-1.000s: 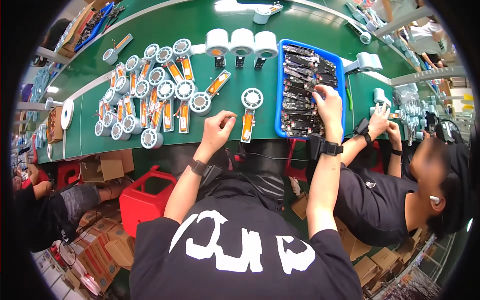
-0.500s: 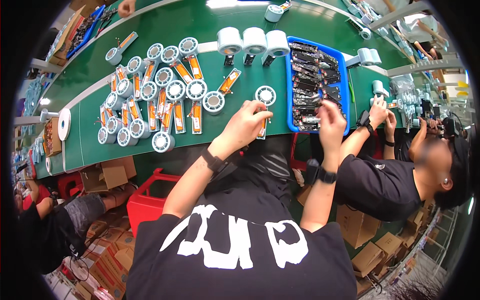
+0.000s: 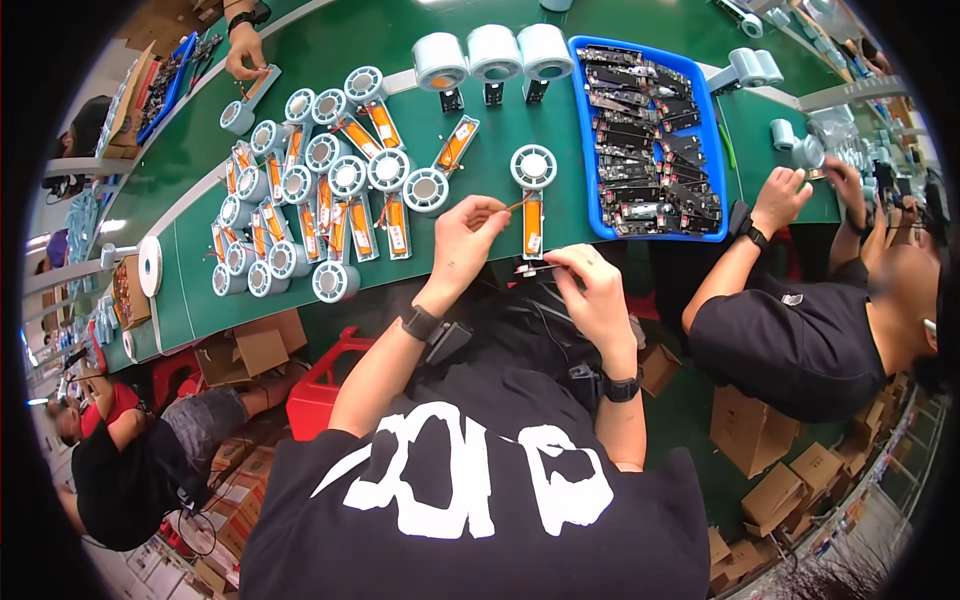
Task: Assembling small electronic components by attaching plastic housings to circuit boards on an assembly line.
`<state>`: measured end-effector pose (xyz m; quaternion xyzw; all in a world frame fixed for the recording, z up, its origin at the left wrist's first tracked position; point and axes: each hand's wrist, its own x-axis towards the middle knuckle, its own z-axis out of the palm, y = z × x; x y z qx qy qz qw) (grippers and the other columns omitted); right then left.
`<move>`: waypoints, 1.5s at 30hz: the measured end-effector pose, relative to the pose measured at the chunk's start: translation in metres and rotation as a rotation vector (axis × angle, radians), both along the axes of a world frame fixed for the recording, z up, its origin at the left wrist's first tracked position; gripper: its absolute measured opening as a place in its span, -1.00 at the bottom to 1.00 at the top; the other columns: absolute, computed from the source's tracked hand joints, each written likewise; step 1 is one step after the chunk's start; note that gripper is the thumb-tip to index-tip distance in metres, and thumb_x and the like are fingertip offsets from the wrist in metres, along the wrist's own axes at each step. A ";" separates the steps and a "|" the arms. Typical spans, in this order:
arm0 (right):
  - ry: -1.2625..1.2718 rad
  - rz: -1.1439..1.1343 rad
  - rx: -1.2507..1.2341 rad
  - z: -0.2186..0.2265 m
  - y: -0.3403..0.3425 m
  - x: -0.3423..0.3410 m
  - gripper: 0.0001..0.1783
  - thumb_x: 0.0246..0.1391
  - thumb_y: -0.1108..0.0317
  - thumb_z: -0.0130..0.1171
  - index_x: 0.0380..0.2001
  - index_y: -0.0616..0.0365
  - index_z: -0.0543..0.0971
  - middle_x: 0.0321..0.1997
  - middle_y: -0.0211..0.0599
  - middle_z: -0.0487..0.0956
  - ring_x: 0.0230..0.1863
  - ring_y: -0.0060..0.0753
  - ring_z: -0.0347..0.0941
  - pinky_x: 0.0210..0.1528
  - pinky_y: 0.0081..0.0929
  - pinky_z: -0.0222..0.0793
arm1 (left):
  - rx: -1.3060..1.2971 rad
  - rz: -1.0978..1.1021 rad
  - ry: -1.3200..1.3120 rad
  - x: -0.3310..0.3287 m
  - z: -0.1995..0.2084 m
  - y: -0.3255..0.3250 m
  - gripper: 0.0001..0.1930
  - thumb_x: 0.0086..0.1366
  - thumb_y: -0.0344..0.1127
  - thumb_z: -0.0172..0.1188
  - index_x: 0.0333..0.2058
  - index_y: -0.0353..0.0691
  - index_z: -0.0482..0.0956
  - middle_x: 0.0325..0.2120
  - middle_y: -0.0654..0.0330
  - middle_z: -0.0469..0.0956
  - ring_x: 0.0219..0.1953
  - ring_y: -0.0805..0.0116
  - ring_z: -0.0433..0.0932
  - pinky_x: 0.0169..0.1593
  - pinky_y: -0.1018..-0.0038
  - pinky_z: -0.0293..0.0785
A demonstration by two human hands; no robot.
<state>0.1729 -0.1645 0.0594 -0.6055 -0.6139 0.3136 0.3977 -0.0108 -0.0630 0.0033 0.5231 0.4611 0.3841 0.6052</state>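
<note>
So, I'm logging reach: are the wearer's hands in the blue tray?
No, the left hand is beside a round-headed device, the right hand near its lower end, both outside the tray.

One head-worn fisheye looks down over the green workbench (image 3: 497,140).

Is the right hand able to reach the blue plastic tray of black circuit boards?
Probably yes: nothing visible blocks the right hand from the blue tray, though the hand holds a thin dark part.
</note>
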 end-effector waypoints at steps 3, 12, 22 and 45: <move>-0.079 0.047 0.130 -0.012 0.006 -0.003 -0.71 -0.03 0.67 0.19 -0.23 0.15 0.68 -0.14 -0.19 0.62 -0.27 -0.21 0.53 -0.22 -0.45 0.46 | -0.162 -0.005 -0.038 -0.002 0.005 0.005 -0.85 0.36 -0.43 0.22 -0.20 -0.42 0.57 -0.31 0.07 0.69 -0.23 0.38 0.68 -0.16 0.49 0.59; -0.182 -0.057 0.176 -0.004 0.015 -0.020 -0.66 -0.14 0.69 0.22 -0.34 0.00 0.72 0.04 -0.20 0.55 -0.08 -0.12 0.51 -0.16 -0.35 0.50 | -0.314 -0.165 -0.082 -0.007 0.010 0.003 -0.82 0.36 -0.44 0.19 -0.13 -0.40 0.56 -0.24 0.06 0.68 -0.27 0.40 0.65 -0.13 0.50 0.57; -0.091 0.063 0.307 0.001 0.030 -0.033 -0.66 -0.15 0.69 0.28 -0.25 0.14 0.68 -0.12 -0.20 0.62 -0.17 -0.14 0.55 -0.13 -0.37 0.53 | -0.111 -0.282 -0.101 -0.019 0.058 -0.040 -0.58 0.32 -0.52 0.18 0.15 -0.33 0.42 -0.28 0.19 0.54 -0.37 0.50 0.56 -0.33 0.56 0.50; -0.229 0.063 0.387 -0.036 0.073 0.003 -0.79 -0.03 0.45 0.35 -0.25 0.07 0.71 -0.24 -0.42 0.69 -0.26 -0.35 0.54 -0.05 -0.38 0.30 | -0.277 -0.005 -0.241 0.000 0.036 -0.013 -0.58 0.42 -0.42 0.08 0.22 -0.36 0.37 -0.41 0.29 0.43 -0.61 0.63 0.33 -0.59 0.65 0.27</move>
